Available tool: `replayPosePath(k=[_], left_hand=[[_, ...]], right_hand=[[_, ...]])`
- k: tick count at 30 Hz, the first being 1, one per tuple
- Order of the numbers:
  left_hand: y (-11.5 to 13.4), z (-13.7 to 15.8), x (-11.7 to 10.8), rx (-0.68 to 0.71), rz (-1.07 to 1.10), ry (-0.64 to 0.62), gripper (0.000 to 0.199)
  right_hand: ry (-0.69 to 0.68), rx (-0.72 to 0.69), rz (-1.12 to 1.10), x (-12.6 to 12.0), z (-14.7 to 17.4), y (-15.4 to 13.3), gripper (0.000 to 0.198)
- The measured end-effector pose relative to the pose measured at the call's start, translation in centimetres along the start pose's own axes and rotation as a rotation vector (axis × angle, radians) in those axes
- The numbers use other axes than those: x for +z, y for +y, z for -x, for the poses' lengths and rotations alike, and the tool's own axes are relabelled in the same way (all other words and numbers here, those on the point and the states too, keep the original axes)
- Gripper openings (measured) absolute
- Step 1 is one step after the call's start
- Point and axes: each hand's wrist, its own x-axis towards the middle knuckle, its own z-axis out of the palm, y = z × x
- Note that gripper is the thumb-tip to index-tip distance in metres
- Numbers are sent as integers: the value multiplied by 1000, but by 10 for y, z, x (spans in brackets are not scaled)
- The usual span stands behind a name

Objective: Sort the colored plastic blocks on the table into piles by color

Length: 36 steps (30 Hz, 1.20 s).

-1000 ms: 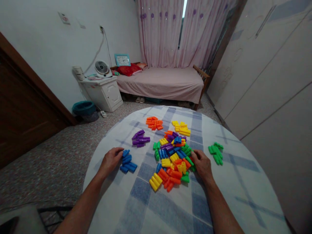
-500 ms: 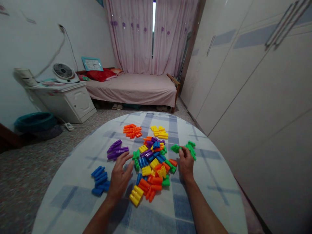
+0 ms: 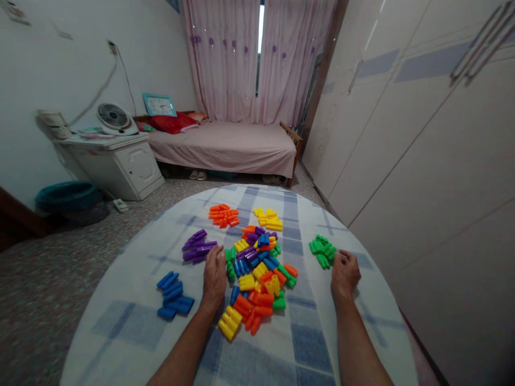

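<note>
My left hand rests on edge at the left side of a mixed heap of plastic toy blocks. Its fingers are stretched forward and empty, close to some green blocks of the heap and the purple pile. On the right, my right hand has its fingers pinched together at the right edge of a green block pile. They seem closed on a green block there, though the fingers partly hide it. The heap mixes yellow, orange, blue, purple and green blocks, each formed of joined tubes.
Separate piles of blue, orange and yellow blocks lie on the round table with a checked cloth. Beyond stand a bed, a white cabinet with a fan, and wardrobes on the right.
My right hand has moved right with a green block, from the heap's side to the green pile's far edge. My left hand's fingers have drawn closer together. The view has shifted slightly.
</note>
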Motion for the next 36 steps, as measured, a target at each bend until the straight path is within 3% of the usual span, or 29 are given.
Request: replayPosePath(k=[9, 15, 18, 20, 22, 24, 26, 32, 36], left_hand=[[6, 0, 2, 34, 84, -154, 42], [4, -1, 6, 11, 159, -100, 44], [2, -2, 7, 30, 159, -72, 42], [2, -3, 7, 38, 150, -63, 42], [3, -4, 8, 49, 145, -68, 42], [4, -4, 8, 53, 145, -76, 42], [5, -4, 8, 47, 147, -82, 41], [2, -5, 9, 29, 148, -104, 43], [-1, -6, 10, 29, 132, -104, 44]], right_hand=[[-56, -70, 77, 1, 2, 0, 42], [-4, -145, 139, 0, 4, -5, 43], [63, -265, 98, -5, 12, -22, 40], [-30, -390, 44, -5, 22, -38, 37], [-256, -472, -16, 0, 34, -53, 34], [-495, -497, -48, 9, 47, -66, 30], [-641, -499, 3, 20, 58, -76, 27], [-733, -480, 362, 40, 72, -96, 22], [-742, -454, 452, 45, 73, -99, 24]])
